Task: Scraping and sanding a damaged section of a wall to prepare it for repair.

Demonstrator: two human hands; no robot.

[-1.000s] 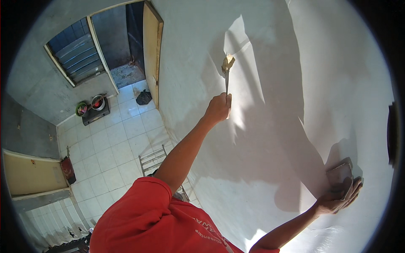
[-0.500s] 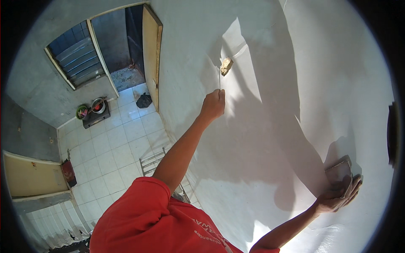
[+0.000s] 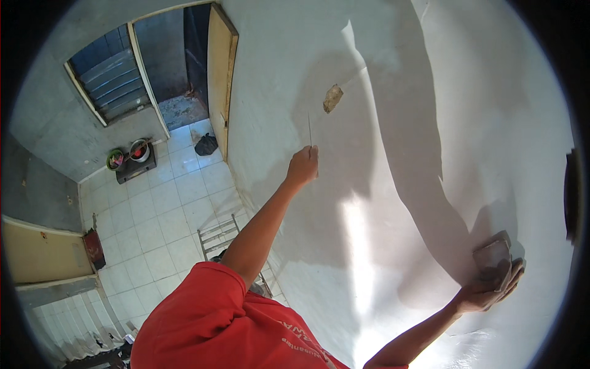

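My left hand (image 3: pixel 303 166) is closed round the handle of a thin-bladed tool (image 3: pixel 310 130), seen edge-on, perhaps a putty knife. Its blade points up beside the pale wall (image 3: pixel 332 240); whether it touches the wall I cannot tell. Up and to the right of the blade, a rough brown patch (image 3: pixel 332 99) shows in the wall's surface. My right hand (image 3: pixel 491 289) is low at the right, holding a flat greyish board (image 3: pixel 492 255) with its fingers behind it. What lies on the board is too unclear to name.
Below on the left is a white tiled floor (image 3: pixel 166 224), with a metal ladder (image 3: pixel 219 237) beside the wall. An open door (image 3: pixel 219 80), a black bag (image 3: pixel 206 144), and two buckets (image 3: pixel 140 150) are farther off. A dark object (image 3: pixel 571 197) sits at the right edge.
My left hand and the tool have moved down and slightly left, away from the brown patch. Shadow now covers the patch. My right hand and the board have hardly moved.
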